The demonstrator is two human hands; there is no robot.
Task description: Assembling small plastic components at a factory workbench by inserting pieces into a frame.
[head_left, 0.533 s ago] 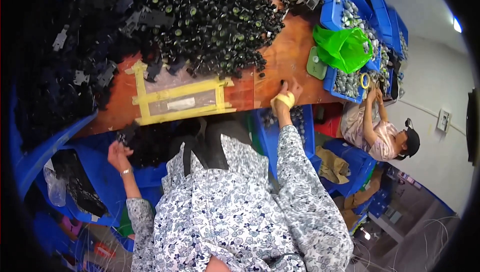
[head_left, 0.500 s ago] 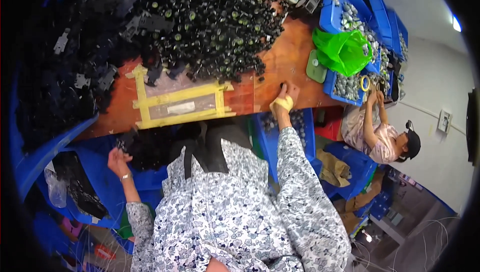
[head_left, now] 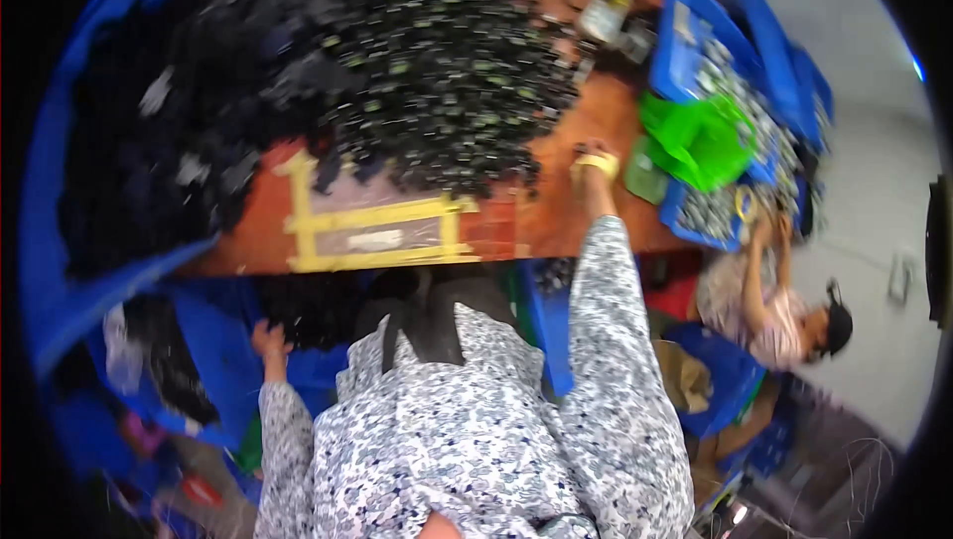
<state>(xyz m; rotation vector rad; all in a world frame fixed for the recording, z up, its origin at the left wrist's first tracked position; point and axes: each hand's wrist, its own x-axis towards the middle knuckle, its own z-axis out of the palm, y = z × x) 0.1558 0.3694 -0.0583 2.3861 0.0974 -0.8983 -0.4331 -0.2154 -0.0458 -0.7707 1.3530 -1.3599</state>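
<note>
My left hand [head_left: 271, 340] is below the table's near edge, beside a blue bin with dark parts [head_left: 313, 311] in it. Its fingers look apart, and nothing shows in them. On the bare wood to the right of a large heap of small black parts [head_left: 437, 72] is my right hand [head_left: 596, 162], with a yellow wrap around the palm. Its fingers point away from me and are smeared by motion, so I cannot make out whether they hold anything. Yellow tape [head_left: 382, 261] frames a clear sheet on the wooden table [head_left: 586, 107] between both hands.
Flat black pieces [head_left: 149, 162] are heaped at the left, behind a blue edge. At the right stand blue trays [head_left: 680, 48] of small grey parts, a green bag [head_left: 700, 142] and a co-worker [head_left: 779, 316] handling parts. A blue bin [head_left: 551, 340] sits under the table.
The view has shifted, and the scene sits lower and more to the right. My right hand has moved farther in over the table from its near edge. A dark piece above my left hand no longer shows.
</note>
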